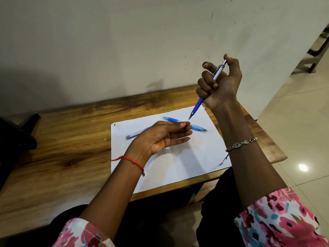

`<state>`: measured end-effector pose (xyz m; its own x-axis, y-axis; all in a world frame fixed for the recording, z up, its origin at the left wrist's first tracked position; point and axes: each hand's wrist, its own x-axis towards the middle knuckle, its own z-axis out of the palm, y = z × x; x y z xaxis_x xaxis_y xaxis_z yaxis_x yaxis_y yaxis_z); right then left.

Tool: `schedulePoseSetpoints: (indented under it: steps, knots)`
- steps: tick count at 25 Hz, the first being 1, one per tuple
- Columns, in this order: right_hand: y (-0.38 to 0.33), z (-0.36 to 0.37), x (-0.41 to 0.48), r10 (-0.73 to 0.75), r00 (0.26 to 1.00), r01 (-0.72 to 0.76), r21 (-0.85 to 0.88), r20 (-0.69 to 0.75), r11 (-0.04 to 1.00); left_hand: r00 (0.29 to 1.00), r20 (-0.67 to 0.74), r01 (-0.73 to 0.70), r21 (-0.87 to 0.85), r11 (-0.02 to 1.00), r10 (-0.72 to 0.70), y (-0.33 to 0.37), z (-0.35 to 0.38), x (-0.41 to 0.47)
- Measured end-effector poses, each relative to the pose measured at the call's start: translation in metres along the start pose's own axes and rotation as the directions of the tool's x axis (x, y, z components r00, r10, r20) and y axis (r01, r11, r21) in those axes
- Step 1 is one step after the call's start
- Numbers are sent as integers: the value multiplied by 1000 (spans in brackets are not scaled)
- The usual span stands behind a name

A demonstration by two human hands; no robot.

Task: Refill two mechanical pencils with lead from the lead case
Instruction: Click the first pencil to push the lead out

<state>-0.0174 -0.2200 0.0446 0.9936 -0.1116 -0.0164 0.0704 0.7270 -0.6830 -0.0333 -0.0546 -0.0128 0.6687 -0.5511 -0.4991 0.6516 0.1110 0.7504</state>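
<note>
The right hand (pixel 219 84) is closed in a fist around a silver-and-blue mechanical pencil (pixel 198 104). Its thumb rests on the top end and the tip points down over a white sheet (pixel 178 166). The left hand (pixel 160 138) hovers with straight fingers and visibly holds nothing. A second, pale blue pencil (pixel 197 127) and the lead case (pixel 135 134) lie on the sheet behind it. Pressing the button with the tip down could let lead slip out and snap, and the left hand could knock the loose pencil into a roll.

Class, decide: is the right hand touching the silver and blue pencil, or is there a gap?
Touching. The head view shows the right hand with its fingers curled round the silver and blue pencil, thumb at its top end.
</note>
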Motion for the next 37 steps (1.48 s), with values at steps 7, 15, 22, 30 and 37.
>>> schedulePoseSetpoints:
  steps: [7,15,22,30,37]
  knots:
    - [1,1,0,0,1000,0,8,-1,1000,1000,2,-6,-4,1000,6,0,1,-1]
    - [0,0,-1,-10,1000,10,25,-10,1000,1000,-9,5,-6,1000,-5,1,2,-2]
    - [0,0,-1,-15,1000,15,28,-10,999,1000,-14,5,-4,1000,-5,1,2,-3]
    - [0,0,-1,-20,1000,21,26,-23,999,1000,-16,5,-2,1000,-5,1,1,-2]
    - [-1,1,-1,-21,1000,21,28,-22,999,1000,-10,-1,-7,1000,1,1,1,-1]
